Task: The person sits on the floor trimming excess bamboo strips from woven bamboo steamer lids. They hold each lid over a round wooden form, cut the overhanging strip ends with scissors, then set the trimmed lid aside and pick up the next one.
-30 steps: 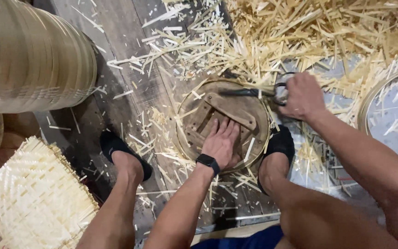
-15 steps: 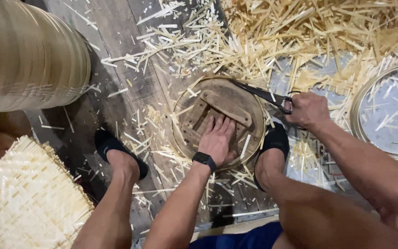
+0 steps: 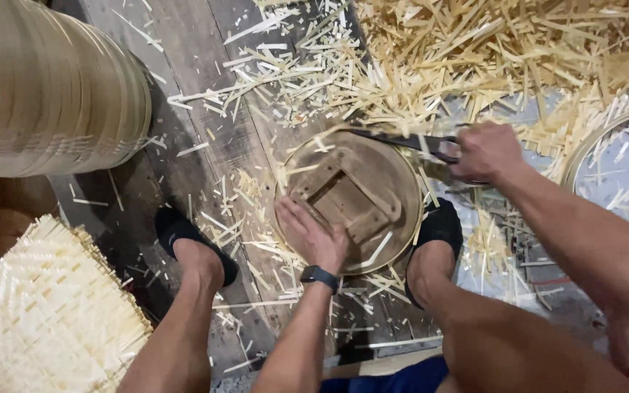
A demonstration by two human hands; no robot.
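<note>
Head view, looking down between the person's knees.

Round woven bamboo tray with wooden cross-braces (image 3: 351, 196) lies flat on the dark plank floor (image 3: 183, 87), dead centre, between the two black slippers (image 3: 183, 233).

Left hand (image 3: 313, 234) rests palm-down on the tray at about 7 o'clock of its disc, fingers spread and pressed flat on the braces, pointing toward 11 o'clock. Black wrist band (image 3: 319, 276) just behind it.

Right hand (image 3: 483, 151) is closed in a fist around the handles of dark metal shears (image 3: 416, 142). It sits just outside the rim at 2 o'clock. The blades run leftward from the fist, long axis roughly 3 to 9 o'clock, lying along the tray's upper rim near 12 to 1 o'clock. Blurred; cannot tell whether the blades are apart or closed, or whether they touch the rim.

Key relation: the rim edge being worked lies at the far side of the disc, opposite the left hand and right at the shears' blades. The right hand is the nearer one to it.

Around: pale bamboo offcuts (image 3: 489, 51) heaped from 12 to 2 o'clock; stack of bamboo hoops (image 3: 45, 87) at 10 o'clock; woven bamboo mat (image 3: 45, 313) at 8 o'clock; another round hoop (image 3: 584, 153) at 3 o'clock.
</note>
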